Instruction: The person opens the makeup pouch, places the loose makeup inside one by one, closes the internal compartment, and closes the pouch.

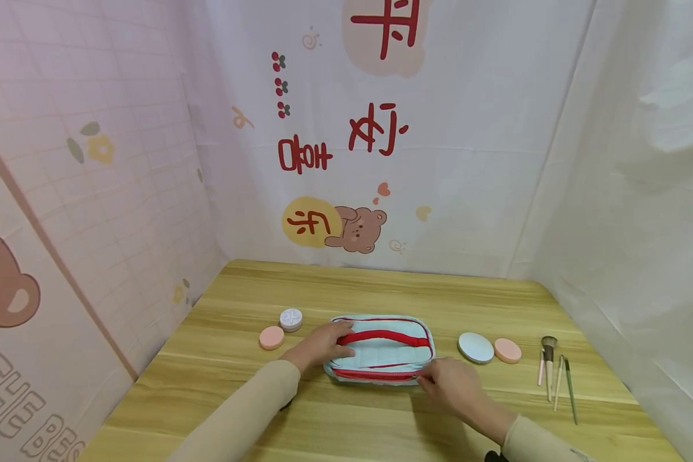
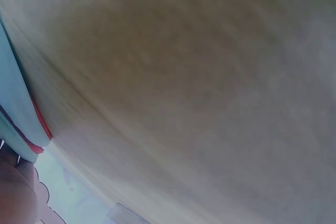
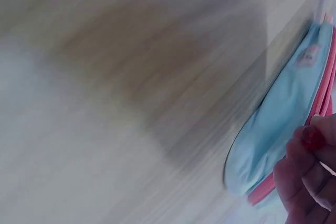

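Note:
A light blue makeup bag (image 1: 375,355) with a red handle (image 1: 384,335) and red zipper lies on the wooden table. My left hand (image 1: 323,343) grips its left end, thumb and fingers about the handle's base. At the front right corner my right hand (image 1: 453,383) pinches the zipper end. The right wrist view shows a small red zipper pull (image 3: 313,139) between thumb and finger, beside the bag's blue side (image 3: 283,114). Only the bag's edge (image 2: 23,98) and part of the left hand (image 2: 16,198) appear in the left wrist view.
Left of the bag are a round white patterned case (image 1: 291,319) and a pink round case (image 1: 271,337). To the right lie a pale blue round case (image 1: 476,348), another pink case (image 1: 507,350) and several makeup brushes (image 1: 549,366). Printed cloth walls (image 1: 468,160) enclose the table.

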`<state>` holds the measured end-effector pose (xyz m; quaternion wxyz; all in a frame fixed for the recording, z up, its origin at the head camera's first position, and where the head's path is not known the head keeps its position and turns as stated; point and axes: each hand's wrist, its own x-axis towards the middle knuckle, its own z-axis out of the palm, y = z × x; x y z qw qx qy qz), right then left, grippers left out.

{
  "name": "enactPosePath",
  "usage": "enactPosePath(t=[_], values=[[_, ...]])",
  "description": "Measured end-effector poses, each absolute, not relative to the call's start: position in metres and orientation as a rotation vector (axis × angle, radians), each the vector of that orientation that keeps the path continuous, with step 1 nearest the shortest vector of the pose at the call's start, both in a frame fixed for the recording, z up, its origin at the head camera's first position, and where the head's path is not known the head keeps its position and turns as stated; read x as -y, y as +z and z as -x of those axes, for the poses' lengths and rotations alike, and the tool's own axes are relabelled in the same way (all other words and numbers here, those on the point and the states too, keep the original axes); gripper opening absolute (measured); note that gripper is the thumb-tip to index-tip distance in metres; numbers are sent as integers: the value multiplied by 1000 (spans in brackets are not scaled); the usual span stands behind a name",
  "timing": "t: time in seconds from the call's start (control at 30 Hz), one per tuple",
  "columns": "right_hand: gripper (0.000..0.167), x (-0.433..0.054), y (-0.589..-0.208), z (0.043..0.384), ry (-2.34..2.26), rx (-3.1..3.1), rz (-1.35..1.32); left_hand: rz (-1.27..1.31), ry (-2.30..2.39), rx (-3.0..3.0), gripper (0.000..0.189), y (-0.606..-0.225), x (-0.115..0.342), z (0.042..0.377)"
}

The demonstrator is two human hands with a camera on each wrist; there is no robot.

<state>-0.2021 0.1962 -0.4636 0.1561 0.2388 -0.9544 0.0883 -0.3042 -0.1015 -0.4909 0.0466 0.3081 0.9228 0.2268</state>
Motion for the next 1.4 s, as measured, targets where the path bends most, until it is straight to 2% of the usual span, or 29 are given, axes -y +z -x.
enactPosePath(t=[0.13, 0.37, 0.53, 0.8, 1.07, 1.4], values=[[16, -209, -464, 204, 245, 2691, -702, -929, 696, -2818, 52, -491, 101, 303], [28, -221, -464, 208, 213, 2686, -655, -917, 710, -2812, 53, -490, 101, 302], [23, -230, -466, 215, 165, 2683, -643, -921, 713, -2810, 53, -489, 102, 301], [6, -249, -469, 230, 73, 2617, -692, -929, 693, -2811, 54, -489, 102, 301], [6, -272, -473, 258, 39, 2553, -980, -926, 692, -2814, 53, -490, 102, 301], [6, -280, -467, 285, -33, 2623, -967, -951, 684, -2816, 55, -491, 103, 302]])
